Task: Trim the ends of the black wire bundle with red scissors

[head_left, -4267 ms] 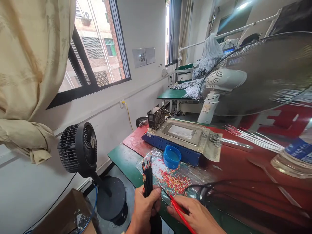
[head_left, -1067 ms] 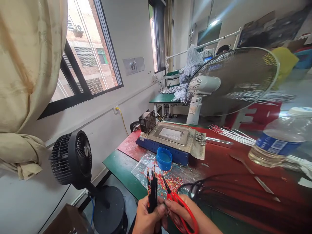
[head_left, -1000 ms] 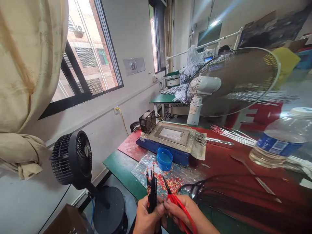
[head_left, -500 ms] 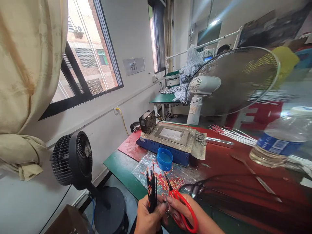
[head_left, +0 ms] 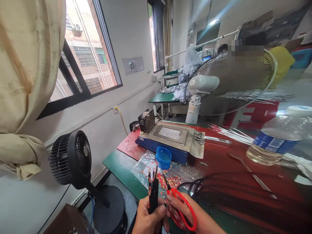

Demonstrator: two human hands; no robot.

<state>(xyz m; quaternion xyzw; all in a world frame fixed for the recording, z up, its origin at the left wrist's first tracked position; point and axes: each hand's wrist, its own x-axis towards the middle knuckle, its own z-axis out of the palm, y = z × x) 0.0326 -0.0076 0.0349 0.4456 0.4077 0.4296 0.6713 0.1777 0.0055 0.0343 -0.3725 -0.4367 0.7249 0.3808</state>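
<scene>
A bundle of black cables with stripped, coloured wire ends stands upright in my left hand, whose fingers wrap round it. My right hand holds red-handled scissors, their dark tips pointing up and left, beside the bundle. The fingertips of both hands meet near the lower part of the bundle. Past the hands, a clear plastic sheet carries many small red and yellow scraps. On its far side stands a round blue container, in front of a blue machine with a metal top.
Black cables lie across the red table mat at right, near a spoon-like metal tool and a large bottle. White wires lie farther back. A black fan stands left, a white fan beyond the table.
The whole view has shifted slightly. The cable bundle sits a little farther right and closer to the scissors. Both hands keep their holds.
</scene>
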